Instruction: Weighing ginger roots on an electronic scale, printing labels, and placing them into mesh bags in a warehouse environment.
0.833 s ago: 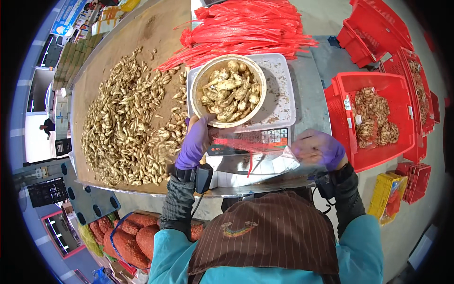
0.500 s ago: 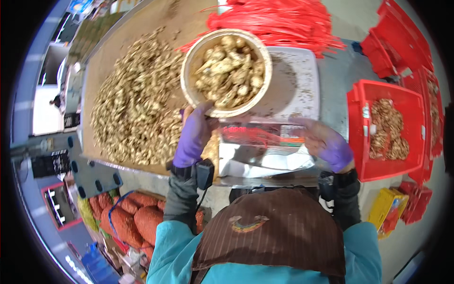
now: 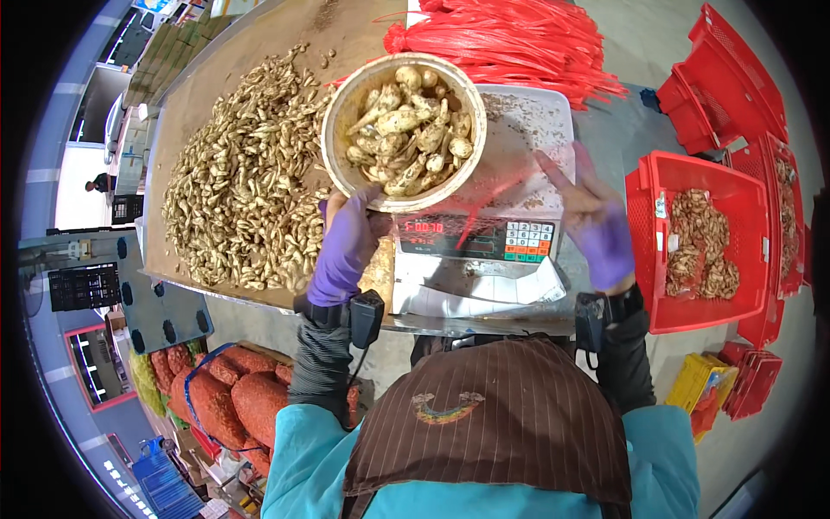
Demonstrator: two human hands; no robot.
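My left hand (image 3: pixel 344 251), in a purple glove, grips the near rim of a round beige bowl (image 3: pixel 346 104) full of ginger pieces and holds it up, tilted, over the left part of a white weighing scale (image 3: pixel 532 121). My right hand (image 3: pixel 601 232), also gloved in purple, is raised over the scale's right side and holds a thin clear plastic bag (image 3: pixel 510 285) that hangs blurred in front of the scale's display and keypad. A red strip (image 3: pixel 471 227) shows through the bag.
A big heap of loose ginger (image 3: pixel 246 186) covers the brown table on the left. A bundle of red net bags (image 3: pixel 519 39) lies behind the scale. Red crates (image 3: pixel 735 186), one holding ginger, stand on the right. Orange mesh sacks (image 3: pixel 233 394) lie below the table, and a yellow box (image 3: pixel 702 381) sits at lower right.
My left hand took hold of the bowl and lifted it off the scale, toward the left. My right hand rose to the right with the clear bag.
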